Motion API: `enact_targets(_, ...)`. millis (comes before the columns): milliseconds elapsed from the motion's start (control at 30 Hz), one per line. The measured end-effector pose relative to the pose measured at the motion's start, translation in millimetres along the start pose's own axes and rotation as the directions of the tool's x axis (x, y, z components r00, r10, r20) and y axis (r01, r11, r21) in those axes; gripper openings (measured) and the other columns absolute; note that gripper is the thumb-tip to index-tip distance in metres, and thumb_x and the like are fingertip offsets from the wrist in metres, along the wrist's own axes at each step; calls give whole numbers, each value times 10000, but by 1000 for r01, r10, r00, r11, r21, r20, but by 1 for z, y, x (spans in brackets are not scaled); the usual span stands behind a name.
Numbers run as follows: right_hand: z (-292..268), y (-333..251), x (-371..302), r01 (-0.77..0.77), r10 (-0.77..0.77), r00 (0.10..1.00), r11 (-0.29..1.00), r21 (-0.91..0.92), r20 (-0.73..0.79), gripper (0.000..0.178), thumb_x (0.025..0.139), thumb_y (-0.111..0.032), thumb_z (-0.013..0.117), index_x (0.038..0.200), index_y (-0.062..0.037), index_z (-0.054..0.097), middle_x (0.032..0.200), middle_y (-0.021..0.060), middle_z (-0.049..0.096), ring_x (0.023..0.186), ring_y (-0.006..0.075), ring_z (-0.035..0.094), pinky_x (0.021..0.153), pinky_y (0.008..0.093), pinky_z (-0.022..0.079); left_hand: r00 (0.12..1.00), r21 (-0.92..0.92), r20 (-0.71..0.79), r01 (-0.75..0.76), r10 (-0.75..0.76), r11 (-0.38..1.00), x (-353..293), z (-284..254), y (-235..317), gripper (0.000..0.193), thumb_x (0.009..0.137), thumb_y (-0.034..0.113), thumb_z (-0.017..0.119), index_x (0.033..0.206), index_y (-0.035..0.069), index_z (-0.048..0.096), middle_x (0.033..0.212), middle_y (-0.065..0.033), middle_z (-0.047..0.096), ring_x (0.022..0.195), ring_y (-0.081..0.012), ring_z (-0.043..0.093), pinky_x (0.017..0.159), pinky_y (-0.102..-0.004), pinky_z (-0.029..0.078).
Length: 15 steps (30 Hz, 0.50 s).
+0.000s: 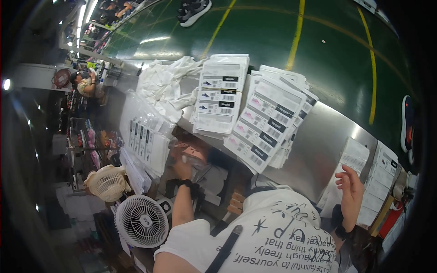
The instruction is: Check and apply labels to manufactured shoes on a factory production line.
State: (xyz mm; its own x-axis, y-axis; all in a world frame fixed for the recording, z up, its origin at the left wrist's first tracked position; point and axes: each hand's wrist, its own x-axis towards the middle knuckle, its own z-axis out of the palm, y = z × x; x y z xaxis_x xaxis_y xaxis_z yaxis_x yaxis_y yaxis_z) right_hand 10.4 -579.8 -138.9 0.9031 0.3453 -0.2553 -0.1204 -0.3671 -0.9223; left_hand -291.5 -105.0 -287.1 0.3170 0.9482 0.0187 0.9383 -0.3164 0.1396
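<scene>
My left hand [183, 168], with a dark band at the wrist, reaches below the table's near edge. Beside its fingertips lies a pinkish-orange object [193, 152] whose kind I cannot make out. Blur and shadow hide how those fingers are set. My right hand [350, 193] hovers at the right end of the table, fingers loosely bent and apart, holding nothing. Close by it is a printed paper sheet [355, 154]. Ahead of me lie a banded stack of label sheets with dark shoe pictures [217, 102] and a fanned stack with pink shoe pictures [261, 125].
Crumpled white plastic bags [166, 84] lie left of the stacks, above bagged label sheets [148, 145]. A round white fan [142, 220] and a beige fan [107, 183] stand at my left. More label sheets [378, 182] sit far right. The metal table [314, 145] borders a green floor.
</scene>
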Motion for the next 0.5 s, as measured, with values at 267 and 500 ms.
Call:
enact_targets(267,-7,29,0,-102,90,991,988,-115,-98,283,914,-156,536,1141,3,591,822,66,623,710,112,560,601,222,430,983,190,-107,-126,148,974,33,72,0,540,819,59,525,1343,11,405,1280,-184,504,1203,-315,465,1002,-347,392)
enact_targets(500,3,7,13,-19,22,1000,949,-313,7,282,874,-145,591,1116,1,603,787,66,612,714,132,562,595,264,451,986,-605,-155,-140,56,784,50,163,-80,519,885,414,449,1258,58,513,1300,-133,510,1208,-300,458,1028,-419,343)
